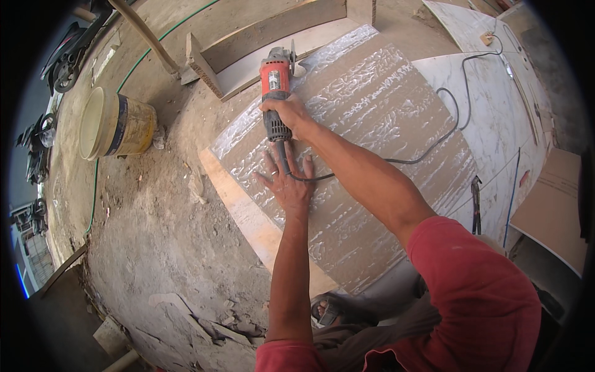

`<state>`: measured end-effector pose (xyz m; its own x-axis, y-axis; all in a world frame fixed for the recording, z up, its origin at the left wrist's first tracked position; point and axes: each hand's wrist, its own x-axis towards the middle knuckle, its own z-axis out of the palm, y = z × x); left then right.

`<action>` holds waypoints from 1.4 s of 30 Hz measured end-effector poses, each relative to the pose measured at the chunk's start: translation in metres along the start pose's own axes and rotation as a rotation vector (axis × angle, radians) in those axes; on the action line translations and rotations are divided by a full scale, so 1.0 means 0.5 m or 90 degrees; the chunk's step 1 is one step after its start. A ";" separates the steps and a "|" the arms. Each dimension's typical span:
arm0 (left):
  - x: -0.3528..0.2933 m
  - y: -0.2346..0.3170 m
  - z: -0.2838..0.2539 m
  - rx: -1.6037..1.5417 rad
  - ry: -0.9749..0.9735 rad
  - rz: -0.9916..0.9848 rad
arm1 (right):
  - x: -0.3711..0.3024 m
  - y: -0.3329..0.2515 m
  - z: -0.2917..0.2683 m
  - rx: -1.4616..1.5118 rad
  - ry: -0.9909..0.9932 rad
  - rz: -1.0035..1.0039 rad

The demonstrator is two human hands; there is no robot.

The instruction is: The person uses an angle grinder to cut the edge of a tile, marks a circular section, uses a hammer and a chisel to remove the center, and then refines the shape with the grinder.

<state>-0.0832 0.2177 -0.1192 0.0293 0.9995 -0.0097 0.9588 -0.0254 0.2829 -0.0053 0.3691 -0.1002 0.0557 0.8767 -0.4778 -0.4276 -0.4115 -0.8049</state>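
A red and black angle grinder [274,79] is gripped round its body by my right hand [289,116]. Its disc [292,59] stands edge-on at the far end, by the upper left part of a brown sheet [365,124] streaked with white. Flat on that sheet, fingers spread, lies my left hand [290,186], just nearer than the grinder's tail. The black power cord [396,162] runs from the tail across the sheet to the right. Under the sheet's left edge a pale board [248,226] shows. Whether the disc touches the sheet, I cannot tell.
A wooden frame [273,34] lies beyond the sheet. To the left stands a dirty bucket [118,124], with a green hose [133,71] behind it. White marbled slabs [502,124], a hammer-like tool [476,204] and cardboard [551,198] lie at right. Broken scraps [198,319] litter the dusty ground.
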 end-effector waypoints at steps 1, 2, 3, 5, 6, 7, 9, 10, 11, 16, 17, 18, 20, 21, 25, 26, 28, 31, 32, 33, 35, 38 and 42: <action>0.000 0.000 0.000 0.000 0.000 0.000 | 0.000 -0.001 0.000 -0.003 -0.004 -0.003; 0.000 -0.001 0.000 0.003 0.003 0.001 | -0.001 -0.002 0.000 -0.003 -0.004 -0.003; 0.000 -0.002 0.001 0.005 0.005 0.001 | -0.002 -0.004 0.000 -0.003 -0.009 0.006; 0.000 -0.001 0.002 0.005 0.010 0.004 | 0.000 -0.004 -0.006 -0.005 -0.013 0.015; -0.001 0.000 0.003 0.006 0.015 0.006 | 0.000 -0.004 -0.008 -0.004 -0.013 0.018; -0.001 0.000 0.005 0.006 0.015 0.006 | 0.000 -0.004 -0.009 -0.002 -0.013 0.021; -0.001 0.000 0.008 0.013 0.021 0.006 | -0.001 -0.004 -0.011 -0.007 -0.012 0.017; -0.001 -0.002 0.008 0.014 0.021 0.005 | -0.004 -0.004 -0.008 -0.010 -0.012 0.015; -0.001 -0.004 0.007 0.011 0.024 0.006 | -0.006 -0.005 -0.006 -0.009 -0.013 0.015; -0.001 0.000 0.003 0.000 0.025 0.004 | -0.011 -0.007 -0.010 -0.019 -0.006 0.028; -0.002 0.000 0.003 0.007 0.015 0.004 | -0.011 -0.007 -0.012 -0.019 -0.006 0.028; -0.002 0.000 0.002 0.014 0.005 0.005 | -0.012 -0.006 -0.013 -0.017 -0.008 0.024; -0.002 -0.002 0.000 0.014 0.010 0.007 | -0.014 -0.007 -0.011 -0.013 -0.011 0.021; -0.002 -0.003 -0.001 0.014 0.014 0.009 | -0.015 -0.007 -0.010 -0.018 -0.010 0.021; -0.001 0.000 0.000 0.016 0.011 0.009 | -0.014 -0.004 -0.014 -0.032 0.015 0.021; 0.000 -0.001 0.002 0.007 0.024 0.007 | -0.014 -0.004 -0.015 -0.032 0.014 0.021; 0.000 -0.002 0.002 -0.002 0.037 0.006 | -0.017 -0.004 -0.018 -0.031 -0.008 0.020; 0.000 -0.001 -0.001 -0.004 0.029 0.003 | -0.021 -0.005 -0.018 -0.015 -0.017 0.026; 0.000 0.000 -0.002 0.002 0.021 0.002 | -0.021 -0.006 -0.019 -0.014 -0.017 0.026; 0.000 0.000 -0.003 0.008 0.012 0.002 | -0.020 -0.007 -0.019 -0.016 -0.018 0.020; 0.000 0.001 -0.003 0.008 0.007 0.003 | -0.021 -0.011 -0.020 -0.018 -0.017 0.016; 0.001 0.000 -0.003 0.013 0.003 0.003 | -0.021 -0.017 -0.018 -0.001 -0.028 0.015; -0.001 0.003 -0.006 0.008 -0.004 -0.008 | -0.021 -0.021 -0.022 -0.008 -0.041 0.041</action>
<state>-0.0825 0.2173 -0.1158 0.0185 0.9996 -0.0199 0.9626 -0.0124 0.2707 0.0088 0.3616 -0.0905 -0.0300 0.8620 -0.5060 -0.4171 -0.4709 -0.7774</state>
